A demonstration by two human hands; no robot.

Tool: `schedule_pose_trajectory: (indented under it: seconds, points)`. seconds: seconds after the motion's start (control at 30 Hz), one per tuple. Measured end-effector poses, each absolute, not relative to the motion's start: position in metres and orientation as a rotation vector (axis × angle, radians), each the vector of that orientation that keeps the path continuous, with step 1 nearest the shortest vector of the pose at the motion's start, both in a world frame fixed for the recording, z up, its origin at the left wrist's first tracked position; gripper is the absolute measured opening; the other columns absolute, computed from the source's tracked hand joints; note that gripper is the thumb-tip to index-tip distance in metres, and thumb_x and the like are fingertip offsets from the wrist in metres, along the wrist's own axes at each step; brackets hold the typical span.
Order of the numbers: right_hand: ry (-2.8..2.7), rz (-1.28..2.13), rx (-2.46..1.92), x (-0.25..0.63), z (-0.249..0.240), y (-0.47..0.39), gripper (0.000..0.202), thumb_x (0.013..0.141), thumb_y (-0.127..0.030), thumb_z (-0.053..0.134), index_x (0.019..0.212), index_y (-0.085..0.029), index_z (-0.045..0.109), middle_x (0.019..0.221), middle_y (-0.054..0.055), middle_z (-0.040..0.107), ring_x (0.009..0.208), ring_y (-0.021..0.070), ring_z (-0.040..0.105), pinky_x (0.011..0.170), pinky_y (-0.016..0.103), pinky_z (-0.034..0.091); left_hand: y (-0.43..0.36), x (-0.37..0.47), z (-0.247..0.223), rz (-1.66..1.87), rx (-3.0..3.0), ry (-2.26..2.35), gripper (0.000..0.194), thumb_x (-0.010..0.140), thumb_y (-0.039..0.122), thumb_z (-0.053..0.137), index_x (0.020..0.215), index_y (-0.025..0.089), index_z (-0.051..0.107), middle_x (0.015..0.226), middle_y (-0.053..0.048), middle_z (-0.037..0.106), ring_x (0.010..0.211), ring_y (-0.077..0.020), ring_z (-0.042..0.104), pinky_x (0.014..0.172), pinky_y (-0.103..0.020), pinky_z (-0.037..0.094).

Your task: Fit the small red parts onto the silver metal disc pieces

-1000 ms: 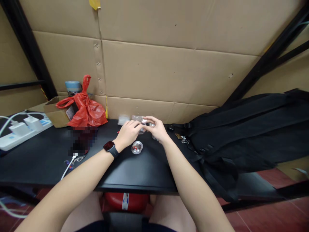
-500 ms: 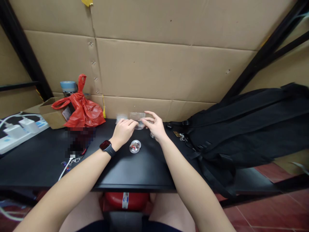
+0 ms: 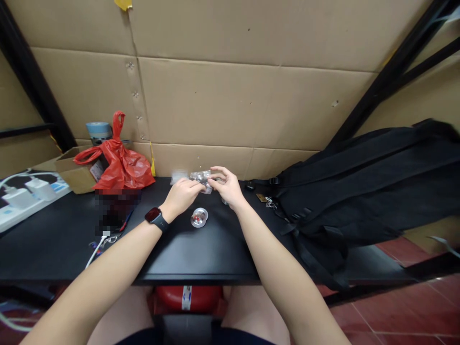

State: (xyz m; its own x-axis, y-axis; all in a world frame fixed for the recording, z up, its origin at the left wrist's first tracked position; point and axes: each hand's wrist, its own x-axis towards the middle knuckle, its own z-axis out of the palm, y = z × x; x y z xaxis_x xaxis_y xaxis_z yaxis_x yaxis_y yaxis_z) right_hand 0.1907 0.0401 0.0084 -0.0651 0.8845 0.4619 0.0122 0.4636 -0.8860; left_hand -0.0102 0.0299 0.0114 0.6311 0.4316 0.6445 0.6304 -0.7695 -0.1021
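A small clear plastic bag (image 3: 201, 176) is between my hands near the back of the black table. My left hand (image 3: 182, 195), with a dark watch on its wrist, has its fingers closed on the bag's near left part. On the right, my right hand (image 3: 227, 188) pinches at the bag's right edge with thumb and fingertips, its index finger raised. A round silvery metal piece (image 3: 199, 217) with a red spot lies on the table below my hands. Another clear packet (image 3: 178, 176) is behind my left hand. Something small and shiny is partly hidden beneath my right hand.
On the left are a red plastic bag (image 3: 124, 165), a cardboard box (image 3: 77, 175), a blue-lidded container (image 3: 98, 130) and a white power strip (image 3: 21, 211). A black backpack (image 3: 366, 187) covers the right side, with keys (image 3: 270, 203) beside it. Cardboard (image 3: 223, 105) walls the back.
The clear bag between my hands has tilted and now looks crumpled and shiny rather than flat. My hands keep nearly the same place. The whole view has shifted slightly.
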Motion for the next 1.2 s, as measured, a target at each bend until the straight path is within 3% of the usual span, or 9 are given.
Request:
schedule_pose_trajectory:
  seconds: [0.2,0.37,0.53,0.67,0.77,0.97,1.07,1.2]
  points:
    - [-1.561,0.549,-0.943,0.206,0.010,0.051,0.033,0.078,-0.028,0.066,0.110,-0.021,0.062,0.092,0.003,0.070,0.081,0.0159,0.066,0.081,0.031,0.053,0.080,-0.038,0.025,-0.557,-2.470,-1.130,0.015,0.086,0.018,0.058,0.086,0.022,0.072,0.086,-0.005,0.075,0.081,-0.0213,0.068,0.073,-0.030,0.045]
    - [-1.792,0.153,-1.381,0.233,0.006,0.057,0.018,0.084,-0.021,0.058,0.097,-0.021,0.070,0.105,0.006,0.071,0.100,0.0201,0.064,0.095,0.034,0.046,0.124,-0.044,0.022,-0.380,-2.439,-1.367,0.016,0.083,0.018,0.056,0.085,0.021,0.072,0.094,-0.008,0.075,0.090,-0.0246,0.069,0.076,-0.029,0.047]
    - [-1.917,0.170,-1.802,0.253,-0.002,0.061,0.030,0.096,-0.034,0.046,0.114,-0.026,0.068,0.131,0.007,0.064,0.123,0.0270,0.054,0.101,0.044,0.041,0.144,-0.038,0.009,-0.175,-2.462,-1.488,0.024,0.085,0.032,0.054,0.095,0.022,0.073,0.100,-0.009,0.075,0.092,-0.0266,0.070,0.077,-0.030,0.049]
    - [-1.984,0.253,-1.997,0.256,-0.008,0.067,0.043,0.100,-0.045,0.033,0.122,-0.028,0.066,0.142,0.007,0.057,0.128,0.0333,0.049,0.102,0.058,0.035,0.149,-0.038,0.009,-0.139,-2.571,-1.512,0.043,0.093,0.052,0.041,0.098,0.024,0.073,0.103,-0.008,0.076,0.094,-0.0268,0.070,0.080,-0.032,0.050]
    - [-1.958,0.280,-2.104,0.256,-0.011,0.072,0.047,0.100,-0.047,0.027,0.123,-0.029,0.065,0.143,0.007,0.056,0.130,0.0346,0.047,0.103,0.061,0.032,0.149,-0.040,0.011,-0.156,-2.597,-1.534,0.047,0.098,0.043,0.030,0.103,0.023,0.072,0.104,-0.008,0.075,0.096,-0.0263,0.070,0.085,-0.034,0.050]
    - [-1.937,0.244,-2.137,0.255,-0.009,0.073,0.039,0.099,-0.041,0.034,0.121,-0.027,0.064,0.135,0.010,0.062,0.126,0.0346,0.051,0.101,0.061,0.032,0.146,-0.042,0.003,-0.195,-2.509,-1.538,0.033,0.087,0.024,0.047,0.115,0.022,0.063,0.111,-0.010,0.072,0.098,-0.0270,0.069,0.080,-0.033,0.051]
    - [-1.849,0.090,-2.151,0.256,-0.005,0.071,0.033,0.097,-0.033,0.041,0.119,-0.023,0.063,0.121,0.012,0.069,0.118,0.0321,0.056,0.098,0.054,0.034,0.145,-0.043,-0.001,-0.222,-2.487,-1.510,0.036,0.083,0.023,0.053,0.117,0.022,0.061,0.120,-0.010,0.068,0.104,-0.0272,0.067,0.082,-0.033,0.050]
    - [-1.845,-0.026,-2.020,0.259,-0.005,0.072,0.028,0.091,-0.029,0.053,0.115,-0.024,0.066,0.124,0.011,0.067,0.117,0.0279,0.057,0.093,0.041,0.037,0.144,-0.043,-0.003,-0.262,-2.425,-1.492,0.039,0.083,0.029,0.055,0.122,0.021,0.060,0.125,-0.012,0.064,0.111,-0.0302,0.063,0.088,-0.037,0.048]
